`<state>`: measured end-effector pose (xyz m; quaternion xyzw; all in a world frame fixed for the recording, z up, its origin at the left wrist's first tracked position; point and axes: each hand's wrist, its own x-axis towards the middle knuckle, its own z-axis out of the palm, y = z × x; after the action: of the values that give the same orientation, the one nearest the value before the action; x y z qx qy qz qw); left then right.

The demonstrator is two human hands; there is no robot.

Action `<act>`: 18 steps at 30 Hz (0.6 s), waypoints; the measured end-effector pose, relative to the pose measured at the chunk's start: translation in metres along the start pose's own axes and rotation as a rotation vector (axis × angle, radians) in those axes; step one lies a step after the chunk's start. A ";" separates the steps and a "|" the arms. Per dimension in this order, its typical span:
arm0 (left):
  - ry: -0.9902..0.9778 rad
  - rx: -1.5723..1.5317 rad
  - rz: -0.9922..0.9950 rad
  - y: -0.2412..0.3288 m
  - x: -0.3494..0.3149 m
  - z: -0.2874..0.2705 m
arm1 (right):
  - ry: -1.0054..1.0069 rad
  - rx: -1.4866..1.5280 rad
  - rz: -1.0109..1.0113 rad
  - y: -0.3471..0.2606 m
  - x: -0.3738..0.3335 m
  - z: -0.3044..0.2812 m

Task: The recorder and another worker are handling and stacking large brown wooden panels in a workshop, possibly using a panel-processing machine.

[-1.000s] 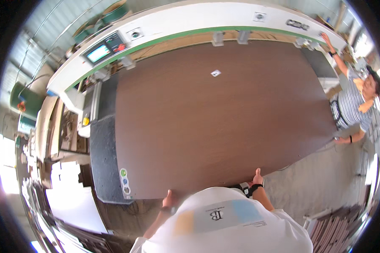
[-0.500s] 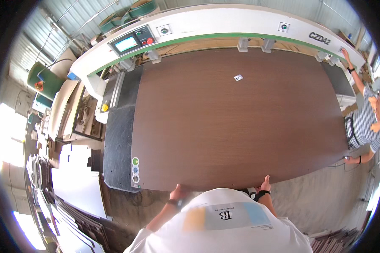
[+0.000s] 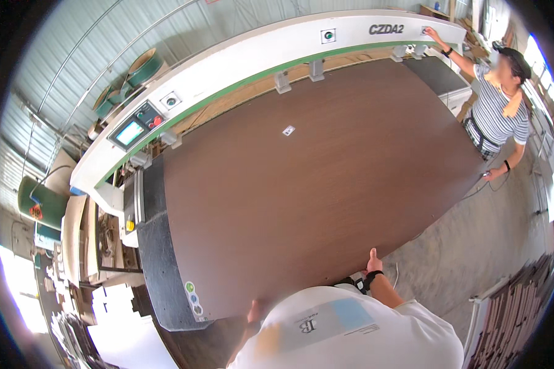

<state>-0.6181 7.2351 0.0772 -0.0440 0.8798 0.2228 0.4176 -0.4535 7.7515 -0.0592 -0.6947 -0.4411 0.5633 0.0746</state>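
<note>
A large brown wood-grain panel (image 3: 301, 184) lies flat on a dark machine bed (image 3: 160, 273). At its near edge, my left hand (image 3: 253, 312) grips the board close to the left corner, slightly blurred, with its fingers mostly hidden. Farther right along the same edge, my right hand (image 3: 373, 264) holds the panel, thumb raised above it and fingers out of sight. Round stickers (image 3: 193, 296) mark the near left corner. A small white card-like piece (image 3: 289, 130) rests on the panel toward the far side.
A white machine beam (image 3: 240, 49) with a control panel (image 3: 135, 127) spans the far side. At right, a co-worker (image 3: 498, 117) touches a knob on the beam and holds a cabled device near the panel corner. Stacked boards stand lower left (image 3: 132, 344) and lower right (image 3: 517, 307).
The view has swung right, so the machine and panel sit farther left and tilted, and more of the co-worker shows. Both my hands stay at the panel's near edge.
</note>
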 end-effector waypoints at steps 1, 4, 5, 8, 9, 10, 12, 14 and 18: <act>0.008 -0.461 -0.104 -0.033 0.016 0.014 | -0.011 0.009 -0.004 -0.006 -0.006 0.003; 0.024 -0.941 -0.013 -0.017 0.019 0.017 | -0.028 0.068 -0.014 -0.011 -0.015 -0.003; -0.017 -1.073 -0.027 -0.033 0.021 0.017 | -0.045 0.066 0.034 -0.028 -0.043 0.001; -0.131 -1.183 -0.076 -0.089 0.051 0.023 | -0.039 -0.025 0.057 -0.051 -0.070 0.006; -0.120 -1.180 -0.061 -0.075 0.046 0.022 | 0.001 -0.126 0.039 -0.044 -0.058 0.005; -0.120 -1.181 -0.049 -0.062 0.041 0.021 | 0.017 -0.115 0.039 -0.037 -0.047 0.005; -0.136 -1.176 -0.028 -0.039 0.038 0.015 | 0.061 -0.077 -0.002 -0.013 -0.019 0.002; -0.155 -1.178 -0.012 -0.028 0.038 0.012 | 0.053 -0.052 -0.086 -0.004 -0.012 -0.001; -0.156 -1.222 0.018 -0.035 0.035 0.007 | -0.203 -0.091 -0.063 -0.042 -0.080 -0.019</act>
<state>-0.6266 7.2105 0.0346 -0.2515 0.5603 0.6927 0.3780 -0.4578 7.7288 0.0299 -0.6225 -0.4931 0.6075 0.0158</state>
